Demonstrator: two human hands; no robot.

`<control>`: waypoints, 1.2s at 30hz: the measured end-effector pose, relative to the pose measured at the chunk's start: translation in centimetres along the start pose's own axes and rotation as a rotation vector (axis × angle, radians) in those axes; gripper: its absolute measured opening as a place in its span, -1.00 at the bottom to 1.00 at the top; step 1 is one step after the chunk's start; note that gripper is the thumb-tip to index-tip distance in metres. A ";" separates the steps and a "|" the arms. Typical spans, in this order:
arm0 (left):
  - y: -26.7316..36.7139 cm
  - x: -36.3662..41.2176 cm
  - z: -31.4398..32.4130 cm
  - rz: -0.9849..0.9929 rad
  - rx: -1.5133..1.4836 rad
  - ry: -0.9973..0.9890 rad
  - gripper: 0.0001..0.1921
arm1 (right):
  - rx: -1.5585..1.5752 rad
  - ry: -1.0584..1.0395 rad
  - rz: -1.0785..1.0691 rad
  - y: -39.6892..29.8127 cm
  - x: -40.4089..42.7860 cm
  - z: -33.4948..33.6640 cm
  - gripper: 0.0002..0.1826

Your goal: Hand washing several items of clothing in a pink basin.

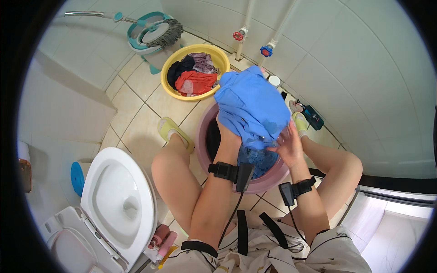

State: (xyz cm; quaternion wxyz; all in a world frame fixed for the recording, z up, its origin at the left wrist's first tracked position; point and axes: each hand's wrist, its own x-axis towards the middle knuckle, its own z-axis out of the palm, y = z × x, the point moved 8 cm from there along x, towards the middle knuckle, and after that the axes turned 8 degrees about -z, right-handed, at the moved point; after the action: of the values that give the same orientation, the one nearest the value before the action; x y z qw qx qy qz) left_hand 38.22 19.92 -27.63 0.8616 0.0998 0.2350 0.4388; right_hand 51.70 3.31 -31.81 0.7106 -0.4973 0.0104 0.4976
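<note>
A bundled blue garment (254, 100), with a darker wet patch low on its right side, is held above a pink basin (254, 187). My left hand (230, 133) supports it from the left; the fingers are hidden by the fabric. At the garment's lower right edge, my right hand (290, 145) has its fingers spread and its palm turned towards the cloth, with fingertips close against it. Below, the basin holds water with blue fabric (261, 162) in it. Dark cloth (212, 136) shows along the basin's left side.
A yellow basin (165, 87) of clothes stands beyond the pink one, near a mop bucket (152, 51) with a mop (167, 36). To the left is a toilet (117, 198). Pipes with red (238, 36) and blue valve handles (266, 51) run down the wall. A dark bottle (313, 117) lies at right.
</note>
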 end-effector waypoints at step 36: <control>-8.6 -3.5 -4.1 -0.420 -0.006 0.120 -0.52 | -0.214 -0.138 0.080 -0.5 -0.1 5.5 -0.42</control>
State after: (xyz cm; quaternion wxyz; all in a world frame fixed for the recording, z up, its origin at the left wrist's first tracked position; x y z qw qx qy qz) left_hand 40.52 11.90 -33.31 0.9188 0.0198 0.2999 0.2557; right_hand 49.34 7.15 -28.63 0.6321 -0.5341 -0.0721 0.5568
